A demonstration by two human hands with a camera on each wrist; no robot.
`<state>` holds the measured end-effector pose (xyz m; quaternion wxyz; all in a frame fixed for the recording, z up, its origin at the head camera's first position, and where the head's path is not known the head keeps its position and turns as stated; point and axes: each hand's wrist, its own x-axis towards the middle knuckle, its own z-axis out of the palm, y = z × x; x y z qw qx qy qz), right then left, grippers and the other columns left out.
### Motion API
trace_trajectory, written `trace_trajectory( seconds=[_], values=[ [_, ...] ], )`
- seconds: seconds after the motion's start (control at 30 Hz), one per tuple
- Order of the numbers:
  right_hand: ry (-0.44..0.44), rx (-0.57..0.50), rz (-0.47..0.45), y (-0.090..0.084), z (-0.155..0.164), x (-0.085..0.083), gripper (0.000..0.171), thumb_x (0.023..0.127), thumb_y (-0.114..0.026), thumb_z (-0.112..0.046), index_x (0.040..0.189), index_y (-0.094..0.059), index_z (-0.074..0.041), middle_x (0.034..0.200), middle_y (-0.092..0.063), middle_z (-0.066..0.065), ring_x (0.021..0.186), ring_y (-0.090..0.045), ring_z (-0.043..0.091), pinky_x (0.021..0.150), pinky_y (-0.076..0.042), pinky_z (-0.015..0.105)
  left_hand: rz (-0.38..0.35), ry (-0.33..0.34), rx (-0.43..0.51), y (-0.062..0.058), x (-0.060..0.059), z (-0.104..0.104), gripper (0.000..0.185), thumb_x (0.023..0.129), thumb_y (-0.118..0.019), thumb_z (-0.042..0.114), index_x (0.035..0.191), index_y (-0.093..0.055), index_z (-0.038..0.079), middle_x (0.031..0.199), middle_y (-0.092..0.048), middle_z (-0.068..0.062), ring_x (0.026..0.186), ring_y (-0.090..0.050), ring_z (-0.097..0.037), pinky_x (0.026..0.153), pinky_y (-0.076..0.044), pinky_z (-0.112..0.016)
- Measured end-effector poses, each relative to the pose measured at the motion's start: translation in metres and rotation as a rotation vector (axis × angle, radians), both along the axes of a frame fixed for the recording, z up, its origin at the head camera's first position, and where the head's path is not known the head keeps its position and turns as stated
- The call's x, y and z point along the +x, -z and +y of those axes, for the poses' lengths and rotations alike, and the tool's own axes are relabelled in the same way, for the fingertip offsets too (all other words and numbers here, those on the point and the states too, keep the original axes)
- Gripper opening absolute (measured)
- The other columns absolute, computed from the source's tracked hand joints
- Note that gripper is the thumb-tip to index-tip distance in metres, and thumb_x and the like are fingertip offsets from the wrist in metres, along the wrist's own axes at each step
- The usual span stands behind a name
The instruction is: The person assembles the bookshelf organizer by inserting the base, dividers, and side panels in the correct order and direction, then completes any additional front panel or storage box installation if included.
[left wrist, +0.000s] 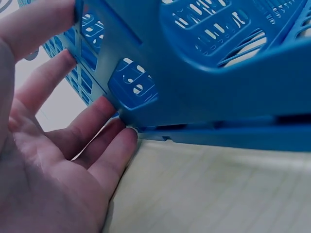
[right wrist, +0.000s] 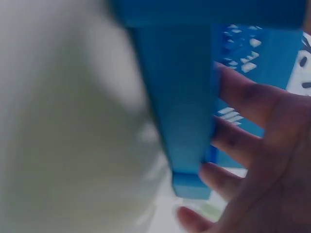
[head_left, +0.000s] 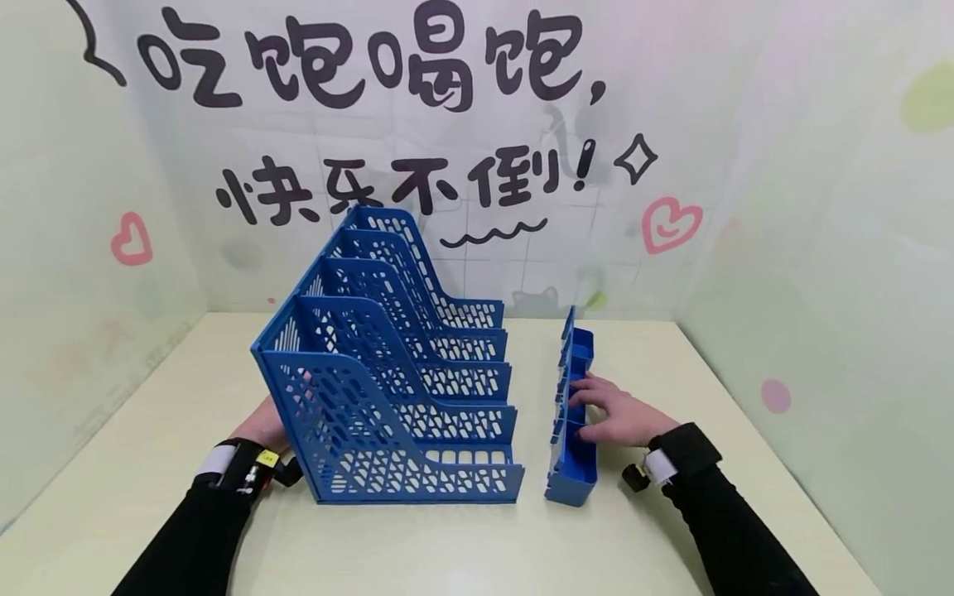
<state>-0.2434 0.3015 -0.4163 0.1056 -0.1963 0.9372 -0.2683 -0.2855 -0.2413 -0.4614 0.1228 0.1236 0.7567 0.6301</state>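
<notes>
Steadying the blue file rack at table centre, left hand at nine o'clock of it, straight fingers pressing its back wall. Laying the right hand, fingers curling over the rim, on the long blue strip standing at three o'clock, just apart from the rack. Probably joining strip to rack; next, sliding it leftward, aligning slots with the rack's open front.

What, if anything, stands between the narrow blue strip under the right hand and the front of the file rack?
Nothing visible. Only bare table lies between the strip and the rack. The right hand already rests on the strip; the left hand touches the rack's far side.
</notes>
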Motion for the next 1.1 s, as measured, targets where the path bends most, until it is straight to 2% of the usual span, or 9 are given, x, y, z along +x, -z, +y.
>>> trace_trajectory(
  seconds=[0.07,0.23,0.33,0.43,0.53,0.63,0.9,0.97,1.1],
  values=[
    [0.005,0.009,-0.048,-0.001,-0.003,-0.004,0.047,0.089,-0.075,-0.027,0.131,-0.071,-0.006,0.171,-0.042,0.027,0.162,-0.028,0.057,0.127,-0.031,0.074,-0.002,-0.016,0.01,0.003,-0.001,0.002,0.029,0.119,-0.036,0.048,0.117,-0.062,0.035,0.097,-0.068,0.015,0.094,-0.065,-0.006,0.084,-0.054,-0.028],
    [0.03,-0.008,-0.14,0.003,-0.007,-0.014,0.058,0.089,-0.075,-0.024,0.142,-0.064,-0.003,0.171,-0.038,0.026,0.158,-0.035,0.053,0.129,-0.033,0.071,-0.016,-0.042,-0.014,0.015,0.001,0.007,0.033,0.119,-0.036,0.05,0.123,-0.06,0.028,0.101,-0.064,0.015,0.101,-0.06,-0.007,0.089,-0.049,-0.028],
    [0.035,-0.05,-0.116,0.008,-0.007,-0.015,0.059,0.087,-0.076,-0.022,0.141,-0.06,-0.004,0.166,-0.045,0.027,0.153,-0.042,0.051,0.127,-0.035,0.071,0.003,-0.018,-0.034,0.017,0.001,0.006,0.039,0.119,-0.036,0.049,0.147,-0.052,0.026,0.11,-0.066,0.015,0.107,-0.06,-0.008,0.094,-0.049,-0.029],
    [0.011,-0.148,-0.061,0.009,-0.01,-0.015,0.062,0.087,-0.075,-0.018,0.144,-0.056,-0.002,0.16,-0.051,0.027,0.151,-0.047,0.051,0.125,-0.037,0.072,0.006,-0.019,-0.03,0.016,0.0,0.002,0.039,0.12,-0.036,0.048,0.148,-0.051,0.026,0.11,-0.065,0.016,0.106,-0.06,-0.006,0.092,-0.05,-0.028],
    [-0.023,-0.293,-0.072,0.003,-0.013,-0.015,0.077,0.09,-0.072,-0.013,0.159,-0.044,0.003,0.167,-0.043,0.032,0.154,-0.043,0.058,0.123,-0.041,0.071,0.007,-0.04,-0.044,0.013,-0.002,0.0,0.034,0.12,-0.037,0.046,0.13,-0.058,0.022,0.104,-0.061,0.014,0.102,-0.058,-0.006,0.088,-0.05,-0.027],
    [-0.023,-0.425,-0.151,-0.009,-0.019,-0.014,0.091,0.096,-0.072,-0.013,0.173,-0.024,-0.002,0.175,-0.029,0.031,0.154,-0.04,0.062,0.118,-0.049,0.069,0.031,-0.067,-0.094,0.01,-0.002,-0.001,0.036,0.121,-0.036,0.043,0.108,-0.06,0.019,0.094,-0.058,0.01,0.092,-0.058,-0.005,0.081,-0.051,-0.025],
    [-0.068,-0.522,-0.175,-0.027,-0.035,-0.016,0.084,0.101,-0.069,-0.012,0.173,-0.025,-0.007,0.168,-0.033,0.029,0.145,-0.053,0.058,0.107,-0.059,0.061,0.019,-0.095,-0.055,0.012,-0.003,-0.001,0.036,0.122,-0.034,0.033,0.102,-0.063,0.025,0.092,-0.059,0.014,0.092,-0.056,-0.003,0.081,-0.049,-0.022],
    [-0.087,-0.528,-0.175,-0.028,-0.037,-0.016,0.079,0.103,-0.068,-0.012,0.171,-0.029,-0.006,0.165,-0.038,0.031,0.141,-0.059,0.052,0.106,-0.06,0.058,0.021,-0.087,-0.061,0.011,-0.003,-0.002,0.034,0.122,-0.035,0.033,0.105,-0.062,0.022,0.093,-0.058,0.013,0.093,-0.056,-0.004,0.081,-0.049,-0.023],
    [-0.077,-0.532,-0.175,-0.028,-0.04,-0.016,0.072,0.104,-0.068,-0.013,0.168,-0.035,-0.007,0.156,-0.053,0.033,0.128,-0.068,0.039,0.101,-0.063,0.056,0.025,-0.046,-0.069,0.008,-0.003,-0.004,0.046,0.12,-0.035,0.045,0.148,-0.054,0.014,0.108,-0.066,0.015,0.104,-0.061,-0.006,0.089,-0.052,-0.026]
  ],
)
